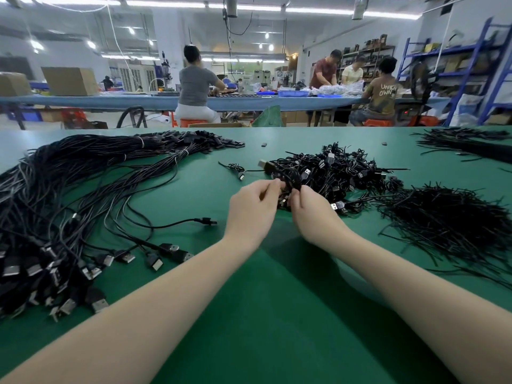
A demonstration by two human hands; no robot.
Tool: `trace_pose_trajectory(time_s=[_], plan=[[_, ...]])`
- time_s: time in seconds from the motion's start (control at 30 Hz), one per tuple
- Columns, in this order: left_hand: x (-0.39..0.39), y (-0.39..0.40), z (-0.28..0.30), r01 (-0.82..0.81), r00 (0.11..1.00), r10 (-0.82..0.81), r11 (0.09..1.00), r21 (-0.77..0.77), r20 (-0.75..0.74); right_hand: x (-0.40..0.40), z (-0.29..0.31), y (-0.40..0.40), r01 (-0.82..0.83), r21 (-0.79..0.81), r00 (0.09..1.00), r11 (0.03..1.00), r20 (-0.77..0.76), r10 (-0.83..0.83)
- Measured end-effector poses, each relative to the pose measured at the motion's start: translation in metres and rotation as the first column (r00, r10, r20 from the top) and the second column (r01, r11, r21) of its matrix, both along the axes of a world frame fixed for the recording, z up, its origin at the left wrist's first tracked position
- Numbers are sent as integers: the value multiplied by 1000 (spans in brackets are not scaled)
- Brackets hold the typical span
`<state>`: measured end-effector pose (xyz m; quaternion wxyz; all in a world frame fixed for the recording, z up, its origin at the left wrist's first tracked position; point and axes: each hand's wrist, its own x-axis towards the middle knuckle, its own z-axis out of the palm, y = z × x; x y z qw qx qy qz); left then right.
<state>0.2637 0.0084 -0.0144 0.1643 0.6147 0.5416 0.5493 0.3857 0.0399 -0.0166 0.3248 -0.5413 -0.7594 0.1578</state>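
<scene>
I'm seeing bare green table (277,314) lying open under my forearms, hemmed by loose cables (69,189) on the left and black ties (448,220) on the right. My left hand (250,209) and right hand (313,214) are pinching a coiled cable (292,178) between them, right at the near edge of the bundled pile (340,170).

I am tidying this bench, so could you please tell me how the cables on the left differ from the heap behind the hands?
The left cables lie long and uncoiled, fanned across the green table; the middle heap holds cables wound into small coils. The left cables' plugs gather along the near edge; the middle heap's plugs point every way. Both are black USB cables.
</scene>
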Motion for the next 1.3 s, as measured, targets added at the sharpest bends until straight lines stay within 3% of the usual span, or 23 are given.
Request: trace_pose_trajectory(time_s=[0.07, 0.1, 0.17, 0.23, 0.33, 0.4, 0.43, 0.5, 0.57, 0.63, 0.7, 0.73, 0.83, 0.93, 1.0, 1.13, 1.3], plan=[[-6, -2, -7, -63, 955, 121, 975, 213, -271, 8, 6, 1, -30, -17, 996, 999, 80, 32], [-9, -1, -11, -80, 869, 212, 951, 297, -447, 10, 10, 1, -73, -43, 982, 996, 173, 80], [-13, 2, -16, -90, 590, 372, 912, 399, -716, 11, 15, -1, -172, -101, 895, 980, 399, 198], [-14, 2, -17, -28, 397, 428, 890, 456, -812, 12, 20, -4, -246, -146, 799, 958, 529, 285], [-13, 0, -16, 106, 293, 398, 890, 443, -869, 24, 32, -9, -292, -210, 737, 933, 572, 360], [-8, 0, -16, 104, 206, 387, 905, 413, -899, 33, 36, -9, -299, -212, 702, 930, 611, 366], [-3, -2, -14, 89, 188, 384, 910, 405, -904, 37, 37, -9, -300, -168, 641, 939, 694, 329], [8, -9, -8, 43, 222, 360, 925, 378, -906, 47, 38, -9, -404, 114, 447, 908, 891, 87], [19, -12, -6, -37, 315, 233, 972, 234, -920, 55, 40, -10, -560, 344, 310, 754, 931, -194], [23, -10, -14, -76, 387, 134, 991, 113, -912, 60, 44, -8, -658, 410, 257, 632, 910, -324], [15, -7, -23, -114, 519, 125, 991, 76, -846, 68, 54, -1, -606, 375, 154, 701, 921, -359], [7, -6, -26, -125, 602, 106, 991, 38, -791, 74, 65, 3, -512, 415, 170, 752, 907, -385], [-14, 1, -27, -132, 794, 74, 990, -52, -603, 104, 100, 13, -77, 498, 390, 864, 812, -434], [-19, 6, -24, -103, 901, 71, 993, -51, -429, 142, 108, 17, 220, 196, 439, 956, 855, -277], [-17, 6, -24, -71, 912, 46, 996, -47, -408, 158, 95, 14, 252, 94, 410, 963, 891, -194], [-16, 2, -22, -42, 923, 18, 998, -53, -385, 173, 69, 8, 189, 153, 405, 970, 888, -219], [-14, 0, -21, -17, 915, -29, 994, -109, -403, 177, 51, 11, 217, 235, 302, 948, 907, -294]])
